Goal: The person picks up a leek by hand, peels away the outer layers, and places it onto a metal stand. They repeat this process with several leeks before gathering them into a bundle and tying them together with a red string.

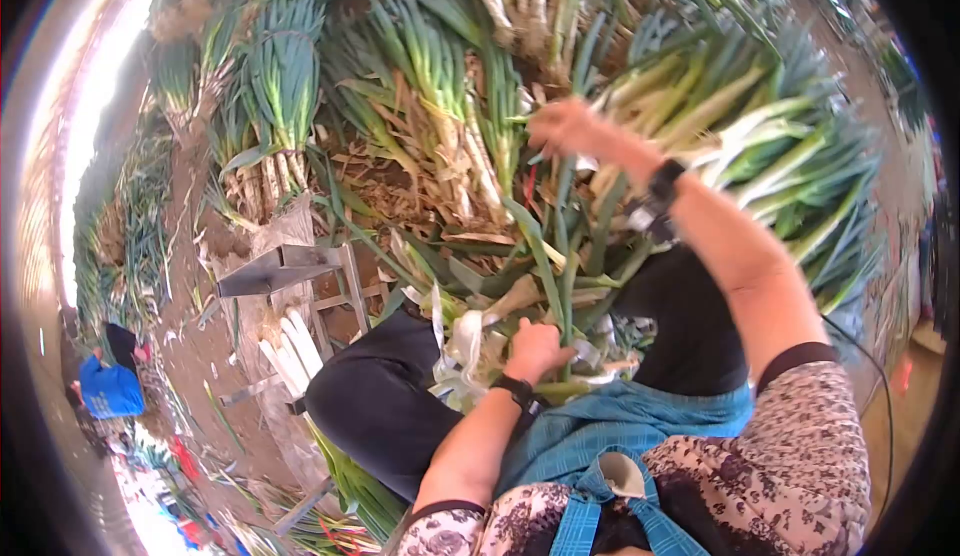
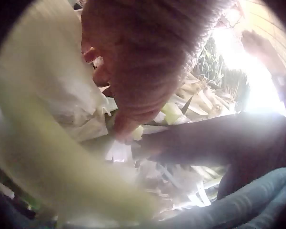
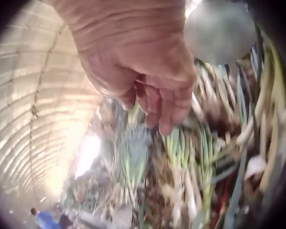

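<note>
My left hand [image 1: 540,349] is low between the knees, fingers bent, among loose leek leaves and trimmings. A long green leek leaf [image 1: 566,286] runs up from beside its thumb. In the left wrist view a blurred pale stalk [image 2: 62,162] crosses close to the camera, below the left hand [image 2: 133,62]; I cannot tell whether the fingers grip anything. Raised and reaching forward, my right hand [image 1: 570,128] overlaps the leek bundles in the head view. In the right wrist view the right hand [image 3: 143,71] hangs with loosely bent fingers [image 3: 165,114] and nothing in them.
A large pile of leeks [image 1: 770,146] lies at the right. Tied bundles [image 1: 285,86] stand at the left, another bundle [image 1: 440,86] ahead, with dry peelings [image 1: 375,181] around it. Near the left knee are a metal stand [image 1: 285,271] and white-stemmed leeks [image 1: 290,351]. A person in blue [image 1: 110,386] is farther left.
</note>
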The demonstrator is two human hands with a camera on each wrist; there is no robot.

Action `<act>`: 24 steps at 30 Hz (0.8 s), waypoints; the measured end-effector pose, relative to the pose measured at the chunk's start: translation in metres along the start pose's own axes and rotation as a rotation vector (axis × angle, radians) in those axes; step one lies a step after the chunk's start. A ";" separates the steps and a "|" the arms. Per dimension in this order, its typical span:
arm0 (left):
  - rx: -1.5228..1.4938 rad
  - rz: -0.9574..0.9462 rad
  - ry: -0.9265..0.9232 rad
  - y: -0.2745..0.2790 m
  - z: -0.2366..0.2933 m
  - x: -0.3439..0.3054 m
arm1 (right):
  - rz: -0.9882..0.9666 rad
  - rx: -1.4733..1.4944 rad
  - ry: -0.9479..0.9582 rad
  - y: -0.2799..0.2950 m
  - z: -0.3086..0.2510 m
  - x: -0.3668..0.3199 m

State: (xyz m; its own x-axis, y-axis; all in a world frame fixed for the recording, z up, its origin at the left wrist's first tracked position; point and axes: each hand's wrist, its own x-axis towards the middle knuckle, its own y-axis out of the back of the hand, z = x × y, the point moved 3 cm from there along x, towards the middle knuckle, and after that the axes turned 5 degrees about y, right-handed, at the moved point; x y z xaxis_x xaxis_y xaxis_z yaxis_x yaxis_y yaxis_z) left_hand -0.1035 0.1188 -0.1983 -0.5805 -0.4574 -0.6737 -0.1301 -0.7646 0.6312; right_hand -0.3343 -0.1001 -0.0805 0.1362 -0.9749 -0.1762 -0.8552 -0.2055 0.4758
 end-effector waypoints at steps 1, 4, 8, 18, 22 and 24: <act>-0.024 -0.004 0.007 0.004 -0.001 0.000 | 0.056 -0.095 0.030 -0.045 0.031 0.026; -0.146 0.033 0.094 0.005 -0.016 0.010 | 0.082 -0.263 -0.141 -0.155 0.095 0.073; -0.404 0.132 0.082 0.013 -0.038 0.021 | 0.110 -0.200 -0.371 -0.223 0.068 0.074; -0.761 0.857 0.243 0.125 -0.101 0.008 | 0.031 -0.050 -0.428 -0.198 0.093 0.060; -1.288 0.982 0.243 0.155 -0.147 0.040 | -0.386 0.276 -0.600 -0.169 0.042 -0.051; -1.899 0.685 0.163 0.159 -0.131 0.057 | -0.635 0.363 -0.662 -0.168 0.010 -0.119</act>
State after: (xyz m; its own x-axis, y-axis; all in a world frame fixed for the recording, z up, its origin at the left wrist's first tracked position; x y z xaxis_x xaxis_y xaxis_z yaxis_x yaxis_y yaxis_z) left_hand -0.0521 -0.0880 -0.1867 -0.0798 -0.7672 -0.6365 0.9411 0.1524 -0.3017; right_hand -0.2119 0.0515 -0.1484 0.4102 -0.4254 -0.8067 -0.8368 -0.5273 -0.1475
